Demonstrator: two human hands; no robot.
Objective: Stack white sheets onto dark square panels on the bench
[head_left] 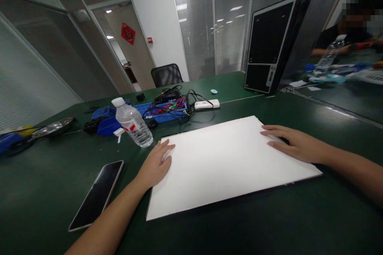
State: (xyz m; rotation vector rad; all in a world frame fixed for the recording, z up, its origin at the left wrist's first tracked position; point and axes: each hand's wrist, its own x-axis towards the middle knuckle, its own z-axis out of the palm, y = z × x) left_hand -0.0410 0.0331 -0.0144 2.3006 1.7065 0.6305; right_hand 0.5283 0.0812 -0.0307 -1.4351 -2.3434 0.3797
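A large white sheet (221,163) lies flat on the green table, with a thin dark edge showing beneath its border. On its left side rests my left hand (156,163), fingers spread over the edge. My right hand (289,142) lies on the opposite side, thumb and fingers apart. Neither hand grips anything. Just beyond my left hand stands a clear water bottle (133,123) with a white cap. A smartphone (97,195) with a dark screen lies left of my left forearm, partly hidden by it.
Blue bins (167,115) with tangled wires stand behind the sheet, near a white oblong device (207,104). A black computer case (278,44) rises at the back right. A metal pan (55,127) sits far left. Another person (338,36) is at the right.
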